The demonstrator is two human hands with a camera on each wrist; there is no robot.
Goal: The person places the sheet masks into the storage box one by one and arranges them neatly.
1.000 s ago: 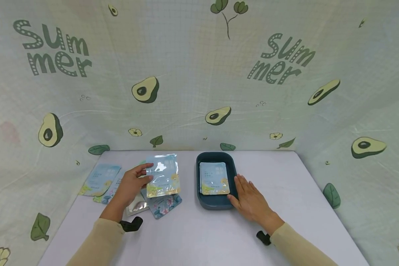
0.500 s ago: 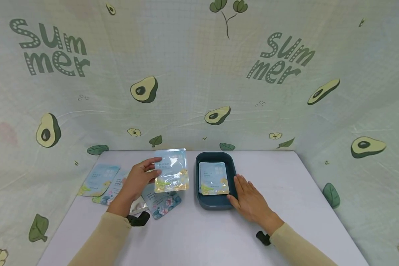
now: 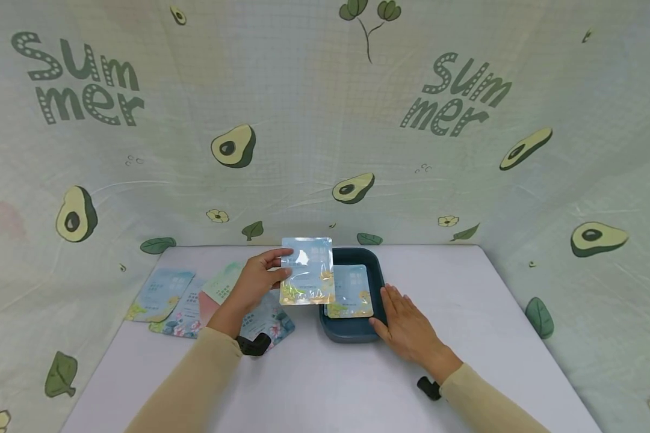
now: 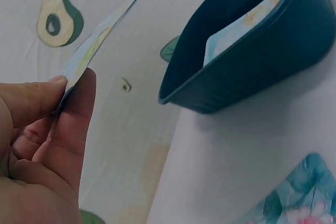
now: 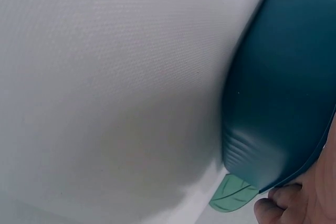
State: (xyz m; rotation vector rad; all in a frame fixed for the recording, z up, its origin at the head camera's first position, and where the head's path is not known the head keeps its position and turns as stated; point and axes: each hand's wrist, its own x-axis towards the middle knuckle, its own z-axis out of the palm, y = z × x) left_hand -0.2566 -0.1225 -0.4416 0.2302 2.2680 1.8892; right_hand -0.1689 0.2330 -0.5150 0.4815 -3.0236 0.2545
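My left hand (image 3: 251,285) pinches a light-blue foil sheet mask packet (image 3: 307,270) by its left edge, thumb on the front and fingers behind. The packet is raised, and its right edge overlaps the left rim of a dark teal bin (image 3: 352,334) in the head view. In the left wrist view the packet (image 4: 86,53) shows nearly edge-on, apart from the bin (image 4: 252,72). Inside the bin lie light-blue packets (image 3: 353,291), partly hidden. My right hand (image 3: 408,331) rests with straight fingers against the bin's right side; the right wrist view shows the bin's outer wall (image 5: 278,82).
Left on the white table (image 3: 314,385) lie more packets: a light-blue one (image 3: 161,294), a floral one (image 3: 179,316), a green-and-pink one (image 3: 221,285) and a blue floral one (image 3: 278,325) partly under my left arm. A printed cloth (image 3: 298,90) hangs behind the table.
My left hand has carried the pinched packet rightward and slightly up, from above the loose packets to the bin's left rim. The right hand and the bin have stayed in place.
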